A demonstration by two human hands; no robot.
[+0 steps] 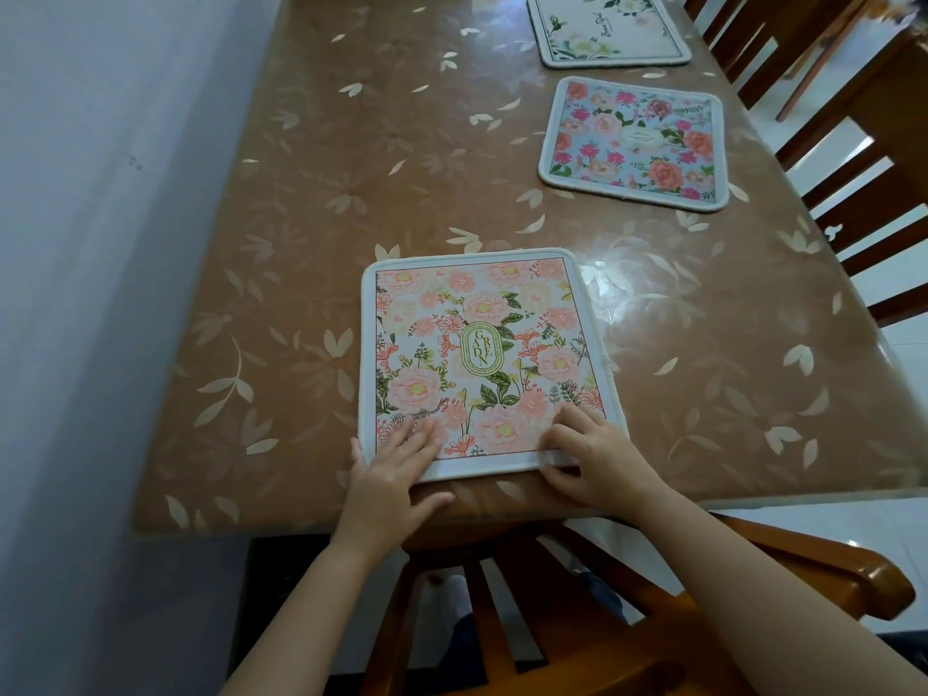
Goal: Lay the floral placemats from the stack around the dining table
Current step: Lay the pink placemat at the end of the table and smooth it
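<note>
Step in hand: squaring the pink placemat (482, 354) at the near end of the table (351, 168). It lies flat, its near edge just inside the table edge. The left hand (396, 469) presses the near-left corner with straight fingers (427, 434). The right hand (597, 459) rests on the near-right corner, fingers on top, thumb at the rim; no clear pinch.

The blue placemat (635, 143) and the white placemat (607, 27) are already laid along the right side. The stack is not in view.

Likely next: let go and fetch another. There is open room on the left, by the wall (100, 243). A chair back (502, 620) crowds the near edge.
</note>
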